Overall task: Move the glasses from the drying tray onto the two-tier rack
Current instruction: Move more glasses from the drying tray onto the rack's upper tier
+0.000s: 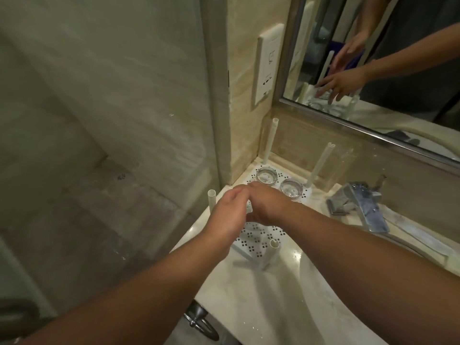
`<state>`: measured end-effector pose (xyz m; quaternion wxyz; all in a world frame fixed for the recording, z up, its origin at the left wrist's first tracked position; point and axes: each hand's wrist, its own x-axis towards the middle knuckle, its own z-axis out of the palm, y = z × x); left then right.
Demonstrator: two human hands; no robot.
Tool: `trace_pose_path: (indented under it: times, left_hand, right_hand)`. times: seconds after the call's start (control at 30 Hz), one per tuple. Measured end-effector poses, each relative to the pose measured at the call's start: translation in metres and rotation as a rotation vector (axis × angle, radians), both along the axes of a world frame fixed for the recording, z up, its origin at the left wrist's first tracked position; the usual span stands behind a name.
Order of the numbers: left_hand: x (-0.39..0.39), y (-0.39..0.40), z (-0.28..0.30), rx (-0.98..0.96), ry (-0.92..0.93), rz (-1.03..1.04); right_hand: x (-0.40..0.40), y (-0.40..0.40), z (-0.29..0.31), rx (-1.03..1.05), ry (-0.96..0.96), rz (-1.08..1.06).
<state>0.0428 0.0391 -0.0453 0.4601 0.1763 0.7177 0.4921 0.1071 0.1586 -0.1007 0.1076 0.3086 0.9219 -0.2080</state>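
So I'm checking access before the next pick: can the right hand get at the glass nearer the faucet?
Probably yes. The right hand hovers just short of that glass, which stands open from above on the perforated tray; nothing visible lies between them.

1 head camera looks steeply down, close over the counter.

A pale glossy marble bench meets beige veined stone walls; above it hangs a metal-framed mirror, a white socket plate beside it.
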Motion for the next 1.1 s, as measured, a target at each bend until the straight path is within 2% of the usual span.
trace_pose_path:
  times: [0.23, 0.37, 0.6, 0.77, 1.1]
  left_hand:
    - [-0.006, -0.008, -0.01, -0.096, -0.064, 0.017]
    - [-0.007, -0.012, -0.015, -0.117, -0.114, 0.033]
    - [-0.002, -0.012, -0.013, -0.082, -0.137, 0.037]
    - [0.015, -0.003, -0.002, -0.028, -0.148, 0.061]
    - [0.062, 0.024, 0.052, 0.167, -0.025, -0.033]
  right_hand:
    - [-0.012, -0.001, -0.009, 0.049, -0.107, 0.079]
    - [-0.009, -0.003, -0.011, 0.076, -0.072, 0.08]
    - [0.012, -0.007, 0.004, 0.093, 0.106, -0.018]
    - [0.046, -0.01, 0.034, 0.125, 0.268, -0.181]
    - [0.134, -0.019, 0.089, 0.195, 0.612, -0.475]
